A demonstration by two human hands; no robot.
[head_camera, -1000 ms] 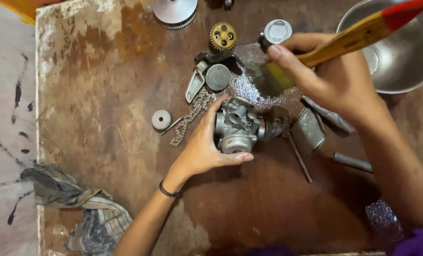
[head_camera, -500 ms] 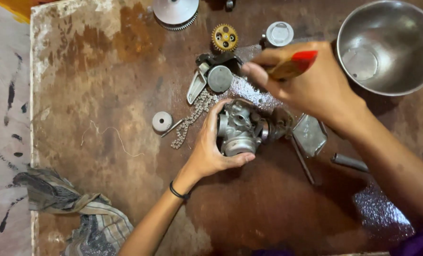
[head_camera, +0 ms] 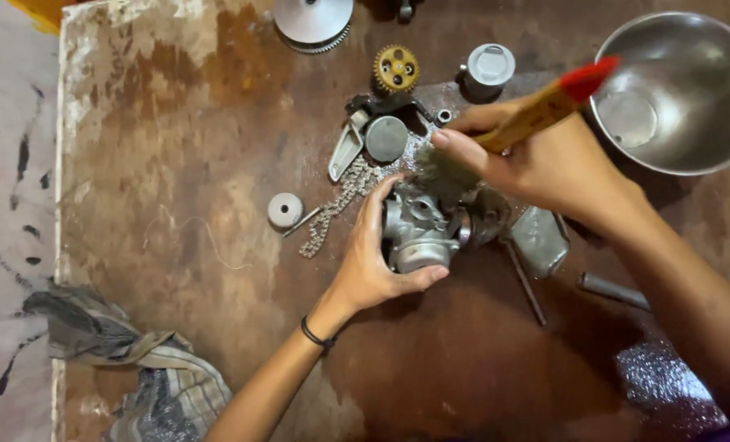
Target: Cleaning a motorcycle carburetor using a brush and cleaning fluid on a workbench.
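A grey metal carburetor (head_camera: 420,233) rests on a stained brown board (head_camera: 176,123). My left hand (head_camera: 373,262) wraps around its left side and front, thumb under its round base. My right hand (head_camera: 545,160) holds a paintbrush (head_camera: 545,106) with a yellow handle and red tip, slanting up to the right. The dark bristles (head_camera: 447,173) press on the carburetor's top. A short chain (head_camera: 336,205) lies just left of my left hand.
A steel bowl (head_camera: 676,90) sits at the upper right. A brass gear (head_camera: 396,69), a grey cylinder (head_camera: 489,65), a round cap (head_camera: 284,209), a flat cover (head_camera: 538,239) and metal rods (head_camera: 614,289) lie around. A crumpled rag (head_camera: 127,360) hangs at the board's lower left.
My right hand has swung the brush handle down and back up to the right while the bristles stay on the carburetor. My left hand keeps its grip.
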